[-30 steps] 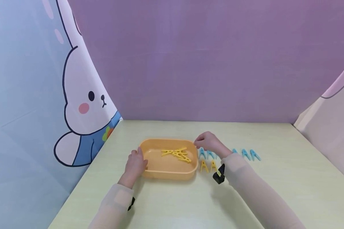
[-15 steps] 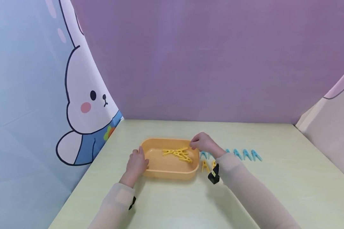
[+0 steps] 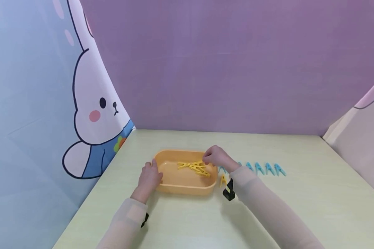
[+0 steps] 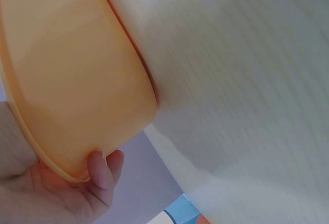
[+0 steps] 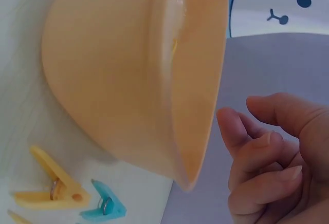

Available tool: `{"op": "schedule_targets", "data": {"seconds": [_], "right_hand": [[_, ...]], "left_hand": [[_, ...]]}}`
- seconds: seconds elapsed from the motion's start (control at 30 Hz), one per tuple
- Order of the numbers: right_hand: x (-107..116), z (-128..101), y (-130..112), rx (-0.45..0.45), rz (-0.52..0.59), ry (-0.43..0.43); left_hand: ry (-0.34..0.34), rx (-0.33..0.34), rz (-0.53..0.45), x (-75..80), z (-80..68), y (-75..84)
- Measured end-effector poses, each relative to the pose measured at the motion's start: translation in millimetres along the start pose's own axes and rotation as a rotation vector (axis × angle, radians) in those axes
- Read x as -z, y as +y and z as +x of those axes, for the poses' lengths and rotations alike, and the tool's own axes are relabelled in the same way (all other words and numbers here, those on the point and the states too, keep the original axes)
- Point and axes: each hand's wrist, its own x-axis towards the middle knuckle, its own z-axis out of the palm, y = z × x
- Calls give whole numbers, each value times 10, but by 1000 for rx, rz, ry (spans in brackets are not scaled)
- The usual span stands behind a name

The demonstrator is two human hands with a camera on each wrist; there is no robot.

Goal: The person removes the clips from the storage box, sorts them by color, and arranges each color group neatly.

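Note:
A light-orange plastic basin (image 3: 184,189) stands on the table, with several yellow clothespins (image 3: 193,166) lying in it. My left hand (image 3: 148,178) grips its left rim; in the left wrist view, fingertips (image 4: 100,170) press the outer wall while the thumb side lies over the rim. Above the basin's right back corner hovers my right hand (image 3: 217,156). The right wrist view shows its thumb and index finger slightly apart, the other fingers loosely bent, and nothing between them. On the table right of the basin lies a yellow clothespin (image 5: 59,185) beside a blue clothespin (image 5: 107,204).
A row of blue clothespins (image 3: 259,168) runs to the right of the basin, partly covered by my right forearm. The pale wooden table (image 3: 187,221) ends at a purple backdrop (image 3: 224,69). A cloth with a rabbit print (image 3: 93,97) hangs on the left.
My right hand has moved left, from beside the basin's right rim to over its inside. The left hand keeps its grip on the rim. The view has shifted slightly.

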Motion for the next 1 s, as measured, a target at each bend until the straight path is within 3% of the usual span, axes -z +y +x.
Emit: {"op": "schedule_targets", "data": {"seconds": [0.67,0.83,1.0], "right_hand": [[-294,89,-94,-55,-89,-37],[-341,114,-84,-70,-148,-21],[-421,159,-33,13,-297,-7]], "left_hand": [[32,-50,17,-21,-20,-29],[44,-54,19,-20,-23,-28],[64,-62,21,-29,-17,-38]]}}
